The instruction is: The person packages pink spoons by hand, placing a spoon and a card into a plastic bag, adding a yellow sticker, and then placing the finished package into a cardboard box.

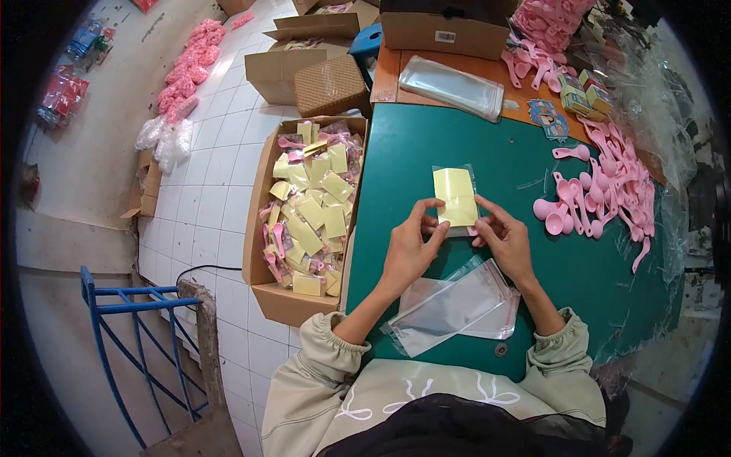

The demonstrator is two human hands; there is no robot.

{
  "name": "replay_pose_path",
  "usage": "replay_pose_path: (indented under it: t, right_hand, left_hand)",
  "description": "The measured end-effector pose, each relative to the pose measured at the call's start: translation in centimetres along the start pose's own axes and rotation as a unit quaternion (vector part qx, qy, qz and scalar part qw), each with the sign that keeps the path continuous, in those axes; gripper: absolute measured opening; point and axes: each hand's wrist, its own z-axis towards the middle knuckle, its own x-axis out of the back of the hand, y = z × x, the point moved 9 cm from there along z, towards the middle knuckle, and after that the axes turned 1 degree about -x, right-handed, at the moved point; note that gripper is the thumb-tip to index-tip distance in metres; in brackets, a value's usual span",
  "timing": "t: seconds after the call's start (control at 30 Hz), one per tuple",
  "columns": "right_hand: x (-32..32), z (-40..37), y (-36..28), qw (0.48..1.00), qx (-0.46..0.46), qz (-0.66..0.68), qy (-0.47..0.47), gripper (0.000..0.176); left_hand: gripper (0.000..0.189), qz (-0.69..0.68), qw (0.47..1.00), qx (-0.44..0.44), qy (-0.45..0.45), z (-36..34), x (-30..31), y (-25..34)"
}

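Observation:
Above the green tabletop I hold a clear plastic packet with a yellow card [455, 196] inside it. My left hand [413, 245] pinches its lower left edge between thumb and fingers. At the lower right corner my right hand [505, 242] grips the same packet, and a bit of pink shows beside the thumb. Most of whatever lies behind the card is hidden. Closer to my body, several flat clear plastic bags [449, 308] lie overlapping on the table.
Pink measuring spoons [601, 186] are heaped at the table's right. An open carton [261, 293] of packed yellow cards and spoons stands on the left. At the back are a stack of clear bags [451, 85], small picture cards [547, 119] and a brown box [445, 34].

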Motion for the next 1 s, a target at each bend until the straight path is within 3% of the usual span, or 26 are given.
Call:
replay_pose_path:
  t: [0.2, 0.3, 0.33, 0.43, 0.5, 0.53, 0.6, 0.7, 0.77, 0.8, 0.83, 0.93, 1.0]
  right_hand:
    - [0.0, 0.1, -0.2, 1.0, 0.011, -0.009, -0.028, 0.04]
    - [4.1, 0.7, -3.0, 0.979, 0.065, -0.191, -0.004, 0.035]
    - [6.5, 0.5, -5.1, 0.959, 0.088, -0.267, 0.024, 0.031]
    - [16.7, -0.2, -5.3, 0.868, 0.141, -0.453, 0.144, 0.026]
    - [22.0, -1.1, -3.8, 0.783, 0.094, -0.581, 0.204, 0.028]
    - [23.1, -0.8, -2.6, 0.8, 0.058, -0.573, 0.166, 0.031]
    - [24.5, -0.6, -0.4, 0.828, -0.015, -0.553, 0.09, 0.036]
    - [26.0, 0.1, 1.6, 0.858, -0.054, -0.498, 0.113, 0.038]
    - [26.0, 0.4, 2.3, 0.863, -0.045, -0.491, 0.114, 0.034]
    - [25.5, 0.6, 2.1, 0.854, -0.011, -0.507, 0.118, 0.033]
    - [24.9, 0.7, 1.8, 0.844, 0.023, -0.522, 0.12, 0.032]
    - [23.9, 0.6, 1.2, 0.801, 0.078, -0.577, 0.139, 0.027]
    - [23.6, 0.5, 0.8, 0.782, 0.089, -0.601, 0.14, 0.025]
  left_hand:
    - [0.043, -0.025, 0.999, -0.027, -0.001, 0.2, 0.6, -0.4]
    - [0.049, -0.039, 0.999, -0.02, 0.018, -0.7, 3.6, -0.3]
    - [0.05, -0.017, 0.999, 0.015, 0.039, -1.4, 5.6, -0.7]
    - [0.051, -0.039, 0.984, -0.021, 0.173, -4.3, 13.5, -2.1]
    - [0.052, 0.005, 0.962, -0.011, 0.271, -6.9, 18.5, -3.2]
    - [0.053, -0.004, 0.958, -0.072, 0.278, -7.1, 21.4, -6.9]
    - [0.052, 0.278, 0.889, 0.019, 0.364, -8.6, 24.2, -7.9]
    - [0.043, 0.285, 0.905, -0.043, 0.311, -7.4, 21.9, -5.6]
    - [0.03, 0.203, 0.958, -0.035, 0.199, -6.0, 15.2, 0.5]
    - [0.022, 0.196, 0.97, -0.089, 0.114, -5.4, 11.2, 3.2]
    - [0.02, 0.221, 0.96, -0.163, 0.051, -5.0, 7.5, 4.5]
    - [0.027, 0.358, 0.912, -0.192, -0.062, -6.0, -1.4, 5.6]
    - [0.031, 0.353, 0.912, -0.193, -0.084, -6.0, -3.8, 4.7]
